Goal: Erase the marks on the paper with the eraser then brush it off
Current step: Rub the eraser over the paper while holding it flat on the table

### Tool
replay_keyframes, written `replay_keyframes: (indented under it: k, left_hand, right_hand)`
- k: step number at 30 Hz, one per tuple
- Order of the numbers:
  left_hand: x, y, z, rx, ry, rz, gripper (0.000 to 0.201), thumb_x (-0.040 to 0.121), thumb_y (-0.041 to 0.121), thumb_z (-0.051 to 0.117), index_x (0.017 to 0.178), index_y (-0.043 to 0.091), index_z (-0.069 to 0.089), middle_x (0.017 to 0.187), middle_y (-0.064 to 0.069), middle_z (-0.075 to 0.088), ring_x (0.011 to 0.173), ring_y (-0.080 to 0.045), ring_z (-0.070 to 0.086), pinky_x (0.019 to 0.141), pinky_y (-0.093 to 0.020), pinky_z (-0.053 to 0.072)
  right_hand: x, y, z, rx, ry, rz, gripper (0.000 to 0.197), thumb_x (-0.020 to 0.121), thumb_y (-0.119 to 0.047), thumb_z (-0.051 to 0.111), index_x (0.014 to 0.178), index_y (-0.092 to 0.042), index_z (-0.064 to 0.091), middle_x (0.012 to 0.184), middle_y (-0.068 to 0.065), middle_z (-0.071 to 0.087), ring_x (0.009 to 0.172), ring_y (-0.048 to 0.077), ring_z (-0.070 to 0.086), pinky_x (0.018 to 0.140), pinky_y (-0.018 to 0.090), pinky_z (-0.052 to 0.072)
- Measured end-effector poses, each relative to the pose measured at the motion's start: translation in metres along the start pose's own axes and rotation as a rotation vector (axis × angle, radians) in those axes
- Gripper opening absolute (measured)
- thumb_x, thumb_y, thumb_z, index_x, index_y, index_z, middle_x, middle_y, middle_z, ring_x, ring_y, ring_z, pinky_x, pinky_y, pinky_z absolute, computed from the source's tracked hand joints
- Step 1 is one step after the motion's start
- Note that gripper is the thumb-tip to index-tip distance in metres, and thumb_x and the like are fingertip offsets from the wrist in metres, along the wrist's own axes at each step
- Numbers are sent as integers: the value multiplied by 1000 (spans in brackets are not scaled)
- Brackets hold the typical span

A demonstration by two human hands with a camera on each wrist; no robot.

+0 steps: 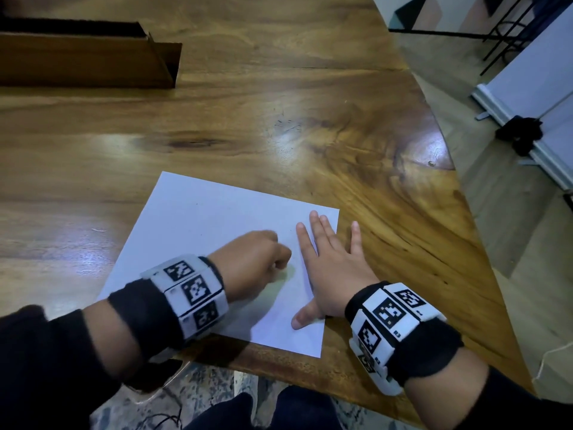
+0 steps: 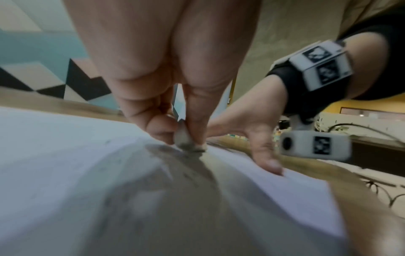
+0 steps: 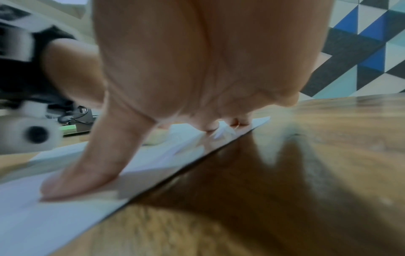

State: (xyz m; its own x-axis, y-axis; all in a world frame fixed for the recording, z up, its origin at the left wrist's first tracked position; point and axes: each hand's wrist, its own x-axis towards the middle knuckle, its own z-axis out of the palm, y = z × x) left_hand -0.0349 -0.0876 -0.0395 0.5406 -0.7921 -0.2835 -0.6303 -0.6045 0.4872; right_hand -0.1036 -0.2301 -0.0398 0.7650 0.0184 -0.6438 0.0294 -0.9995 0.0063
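A white sheet of paper (image 1: 214, 225) lies near the front edge of the wooden table (image 1: 279, 103). My left hand (image 1: 257, 259) is curled over the middle of the sheet. In the left wrist view its thumb and fingers pinch a small grey-smudged eraser (image 2: 186, 140), whose lower end touches the paper (image 2: 65, 155). Faint pencil marks show around the eraser. My right hand (image 1: 331, 262) lies flat with spread fingers on the sheet's right edge, the little finger on the wood. Its thumb presses the paper (image 3: 32, 216) in the right wrist view.
A long brown wooden box (image 1: 86, 57) stands at the table's far left. The table's curved right edge (image 1: 449, 169) drops to the floor, where a white board on a stand (image 1: 533, 97) leans. My legs show below the front edge.
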Motion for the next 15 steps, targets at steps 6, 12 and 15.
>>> replay_keyframes:
  k: [6, 12, 15]
  left_hand:
    - [-21, -1, 2, -7, -210, 36, 11, 80, 18, 60, 87, 14, 67, 91, -6, 59, 84, -19, 53, 71, -25, 37]
    - [-3, -5, 0, -32, 42, -64, 8, 82, 16, 57, 84, 10, 62, 83, -2, 47, 83, -27, 54, 73, -29, 40]
    - [-32, -6, 9, -102, -176, 35, 15, 79, 25, 58, 81, 12, 66, 88, -6, 57, 83, -21, 56, 75, -28, 43]
  right_hand:
    - [0, 0, 0, 5, -16, -2, 146, 57, -77, 65, 139, -11, -35, 144, 14, -44, 135, 25, -38, 105, 61, -23]
    - [0, 0, 1, 10, -18, 1, 146, 56, -77, 66, 140, -12, -34, 145, 13, -44, 136, 24, -38, 106, 63, -21]
    - [0, 2, 2, 24, -22, -2, 146, 56, -77, 66, 140, -12, -35, 144, 12, -45, 135, 24, -39, 105, 63, -21]
